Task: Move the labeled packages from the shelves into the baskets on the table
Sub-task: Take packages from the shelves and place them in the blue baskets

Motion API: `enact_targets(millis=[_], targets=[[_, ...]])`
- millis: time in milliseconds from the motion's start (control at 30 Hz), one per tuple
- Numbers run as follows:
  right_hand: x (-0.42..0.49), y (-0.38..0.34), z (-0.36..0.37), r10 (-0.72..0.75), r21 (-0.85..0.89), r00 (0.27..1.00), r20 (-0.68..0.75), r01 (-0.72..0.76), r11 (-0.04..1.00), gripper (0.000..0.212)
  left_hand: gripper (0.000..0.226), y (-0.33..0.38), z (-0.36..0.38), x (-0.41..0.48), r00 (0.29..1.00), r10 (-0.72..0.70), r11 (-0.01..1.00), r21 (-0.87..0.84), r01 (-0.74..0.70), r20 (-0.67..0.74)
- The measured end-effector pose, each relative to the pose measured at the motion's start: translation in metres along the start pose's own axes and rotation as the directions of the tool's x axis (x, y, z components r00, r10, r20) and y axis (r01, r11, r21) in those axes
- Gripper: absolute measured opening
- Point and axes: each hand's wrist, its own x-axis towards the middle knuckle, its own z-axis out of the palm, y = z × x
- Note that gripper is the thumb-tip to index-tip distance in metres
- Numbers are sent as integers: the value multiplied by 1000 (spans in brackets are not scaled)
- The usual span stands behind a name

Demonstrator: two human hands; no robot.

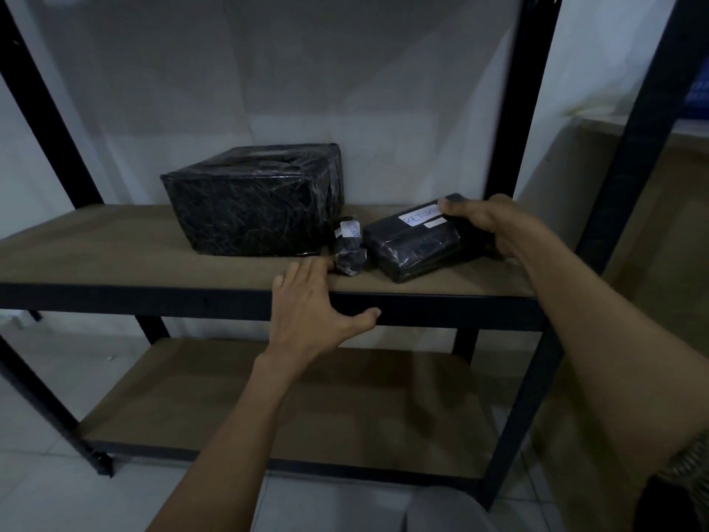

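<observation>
- Pickup step: right hand (487, 224) clamps the flat labeled package (414, 245), which probably still sits on the shelf (115, 255).
- Left hand (310, 301) lies flat and holds nothing, resting on the shelf edge beside the small package (349, 249).
- Next: lift it clear and carry it to the baskets, which are out of view.

Upper shelf board (115, 247) and lower shelf board (307, 408): brown pressed-wood look, matt, smooth, unvarnished.

Frame (153, 301): black metal, matt coating.

Large package (249, 209): black plastic film, glossy and heavily creased, with clear tape bands that catch the light.

Small package (349, 259): the same glossy, crinkled black plastic. It carries a white paper tag (351, 228).

Flat package (414, 247): black plastic wrap, tighter and smoother, with a soft sheen. Its white label (420, 216) is matt paper with handwriting.

Wall (268, 71): white, matt.

Floor (38, 493): pale tiles, smooth, with a faint sheen.
</observation>
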Motion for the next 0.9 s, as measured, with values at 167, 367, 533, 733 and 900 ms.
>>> enact_targets(millis=[167,367,533,733,900], targets=[[-16,21,4,-245,218,953,-177,281,935,55,81,-1,0,-2,1000,-4,1000,11,4,-1],[-35,31,9,-331,307,921,-205,382,872,55,82,-1,1,-1,1000,5,1000,17,-5,-9],[-37,35,2,-307,296,937,-165,344,891,61,81,-3,2,-2,999,29,999,29,-29,-31],[-29,45,2,-271,335,952,-142,304,892,73,72,-12,12,-8,976,144,990,28,-141,-166],[-32,43,5,-223,365,967,-123,253,896,69,75,-11,10,-10,983,131,991,4,-131,-129]])
